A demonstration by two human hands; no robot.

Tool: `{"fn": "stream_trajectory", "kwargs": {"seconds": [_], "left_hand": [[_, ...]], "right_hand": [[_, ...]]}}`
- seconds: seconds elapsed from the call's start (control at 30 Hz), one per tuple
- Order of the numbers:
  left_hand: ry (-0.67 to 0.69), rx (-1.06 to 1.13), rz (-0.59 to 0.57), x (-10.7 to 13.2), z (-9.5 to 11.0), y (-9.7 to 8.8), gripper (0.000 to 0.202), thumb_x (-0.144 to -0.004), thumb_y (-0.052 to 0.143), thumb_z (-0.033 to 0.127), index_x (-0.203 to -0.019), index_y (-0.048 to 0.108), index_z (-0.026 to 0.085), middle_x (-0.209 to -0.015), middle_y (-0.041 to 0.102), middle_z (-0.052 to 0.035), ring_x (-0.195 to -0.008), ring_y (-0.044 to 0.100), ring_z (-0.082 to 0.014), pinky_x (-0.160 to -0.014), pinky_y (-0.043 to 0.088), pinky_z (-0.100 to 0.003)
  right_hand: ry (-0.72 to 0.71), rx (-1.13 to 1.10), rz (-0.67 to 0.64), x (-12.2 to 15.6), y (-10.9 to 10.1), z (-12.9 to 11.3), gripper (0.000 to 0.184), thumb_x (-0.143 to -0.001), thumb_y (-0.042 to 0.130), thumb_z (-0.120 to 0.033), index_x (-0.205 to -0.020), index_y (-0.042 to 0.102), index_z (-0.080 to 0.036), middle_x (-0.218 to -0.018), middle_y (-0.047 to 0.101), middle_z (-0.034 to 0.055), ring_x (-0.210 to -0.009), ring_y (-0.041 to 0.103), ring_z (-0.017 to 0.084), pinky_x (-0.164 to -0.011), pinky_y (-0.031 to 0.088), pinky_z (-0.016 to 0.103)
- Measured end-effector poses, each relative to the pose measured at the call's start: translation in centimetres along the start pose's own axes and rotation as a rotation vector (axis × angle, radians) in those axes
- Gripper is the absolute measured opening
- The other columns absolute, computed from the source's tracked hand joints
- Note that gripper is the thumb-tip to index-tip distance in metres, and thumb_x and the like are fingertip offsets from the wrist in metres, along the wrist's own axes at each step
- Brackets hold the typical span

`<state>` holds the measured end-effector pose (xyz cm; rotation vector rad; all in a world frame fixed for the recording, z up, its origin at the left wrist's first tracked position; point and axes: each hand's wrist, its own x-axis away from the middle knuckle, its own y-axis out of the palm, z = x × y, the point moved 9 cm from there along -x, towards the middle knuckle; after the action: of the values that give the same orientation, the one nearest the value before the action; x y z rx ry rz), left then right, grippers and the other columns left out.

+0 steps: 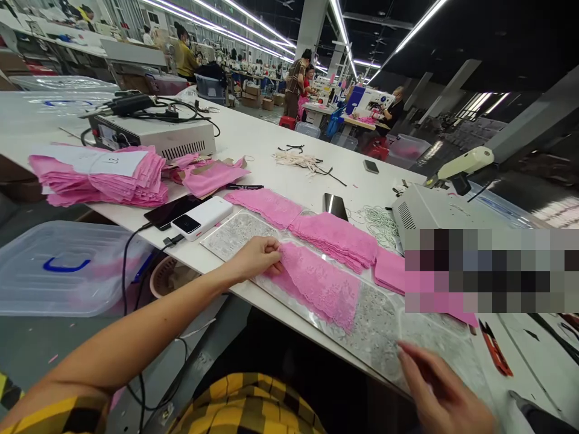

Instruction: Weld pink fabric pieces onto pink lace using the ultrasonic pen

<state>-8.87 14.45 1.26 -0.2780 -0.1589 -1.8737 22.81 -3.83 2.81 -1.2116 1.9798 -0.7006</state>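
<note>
A pink lace fabric piece (pixel 323 283) lies slantwise on a grey, glossy patterned mat (pixel 380 319). My left hand (pixel 260 258) pinches its upper left corner between thumb and fingers, and another pink layer shows beneath it. Low on the right, my right hand (pixel 446 392) hovers by the mat, apart from the lace. It is slightly blurred, with the fingers loosely bent and nothing visible in them. Just beyond the lace are a stack of pink lace pieces (pixel 335 238), a pink piece (pixel 266 207) to its left and more pink fabric (pixel 389 271) to its right.
At left stand a pink fabric bundle (pixel 104 181), a metal-cased device (pixel 158 135) and a white power bank (pixel 203 217) with cables. Red-handled snips (pixel 495 349) lie at right, near another boxy device (pixel 420 211). A lidded plastic bin (pixel 67 265) is below left. Several people work behind.
</note>
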Motion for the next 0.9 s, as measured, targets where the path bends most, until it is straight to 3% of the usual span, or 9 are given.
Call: {"fn": "stream_trajectory", "kwargs": {"seconds": [0.1, 0.23, 0.33, 0.53, 0.63, 0.77, 0.9], "left_hand": [[0.005, 0.013, -0.023, -0.5, 0.4, 0.5, 0.020, -0.087, 0.054, 0.000, -0.072, 0.057, 0.014, -0.059, 0.066, 0.0018, -0.057, 0.067, -0.0101, -0.059, 0.056, -0.019], [-0.002, 0.022, -0.026, -1.4, 0.3, 0.5, 0.009, -0.093, 0.061, 0.012, -0.084, 0.061, 0.011, -0.073, 0.066, 0.0013, -0.068, 0.067, -0.0108, -0.067, 0.058, -0.025], [-0.018, 0.000, -0.029, -2.0, -0.4, 0.0, 0.015, -0.097, 0.062, 0.026, -0.100, 0.064, 0.011, -0.090, 0.067, -0.0024, -0.076, 0.066, -0.0128, -0.069, 0.058, -0.029], [0.012, -0.139, -0.023, -2.4, -1.1, -2.0, 0.022, -0.098, 0.060, 0.031, -0.108, 0.062, 0.012, -0.096, 0.066, -0.0040, -0.078, 0.065, -0.0134, -0.068, 0.058, -0.029], [0.046, -0.259, -0.012, -1.8, -1.3, -3.2, 0.023, -0.098, 0.060, 0.033, -0.109, 0.062, 0.012, -0.095, 0.065, -0.0039, -0.076, 0.065, -0.0129, -0.066, 0.057, -0.028], [0.117, -0.453, 0.018, -0.5, -1.3, -4.4, 0.026, -0.097, 0.061, 0.034, -0.111, 0.063, 0.013, -0.105, 0.065, -0.0059, -0.089, 0.066, -0.0177, -0.077, 0.058, -0.035], [0.167, -0.631, 0.033, 0.5, -1.0, -5.0, 0.026, -0.096, 0.062, 0.035, -0.110, 0.063, 0.013, -0.107, 0.065, -0.0061, -0.093, 0.065, -0.0193, -0.081, 0.057, -0.037]], "right_hand": [[-0.151, -0.073, -0.053, -4.1, 3.0, -3.9, 0.036, -0.085, 0.056, -0.054, -0.092, 0.071, -0.022, -0.079, 0.070, 0.0047, -0.061, 0.062, 0.017, -0.053, 0.051, 0.026], [-0.399, -0.014, -0.278, -5.1, 6.8, -7.7, 0.022, -0.085, 0.060, -0.042, -0.092, 0.070, -0.024, -0.087, 0.069, 0.0042, -0.073, 0.064, 0.017, -0.065, 0.054, 0.027], [-0.488, -0.040, -0.295, -4.5, 7.2, -8.2, 0.019, -0.091, 0.054, -0.035, -0.085, 0.068, -0.024, -0.087, 0.067, 0.0047, -0.080, 0.065, 0.017, -0.072, 0.054, 0.028], [-0.508, -0.149, -0.288, -5.7, 6.9, -9.8, 0.019, -0.093, 0.052, -0.032, -0.082, 0.065, -0.023, -0.083, 0.065, 0.0035, -0.064, 0.058, 0.013, -0.058, 0.049, 0.024], [-0.535, -0.127, -0.392, -5.4, 8.0, -10.9, 0.021, -0.094, 0.050, -0.031, -0.083, 0.065, -0.023, -0.084, 0.064, 0.0035, -0.065, 0.058, 0.012, -0.059, 0.049, 0.024], [-0.578, -0.050, -0.530, -4.1, 9.8, -10.7, 0.022, -0.094, 0.049, -0.033, -0.083, 0.065, -0.024, -0.086, 0.066, 0.0041, -0.070, 0.062, 0.013, -0.062, 0.052, 0.022], [-0.640, -0.049, -0.409, -4.0, 9.4, -10.4, 0.020, -0.090, 0.057, -0.041, -0.093, 0.068, -0.025, -0.092, 0.069, 0.0057, -0.069, 0.066, 0.013, -0.061, 0.055, 0.021]]}}
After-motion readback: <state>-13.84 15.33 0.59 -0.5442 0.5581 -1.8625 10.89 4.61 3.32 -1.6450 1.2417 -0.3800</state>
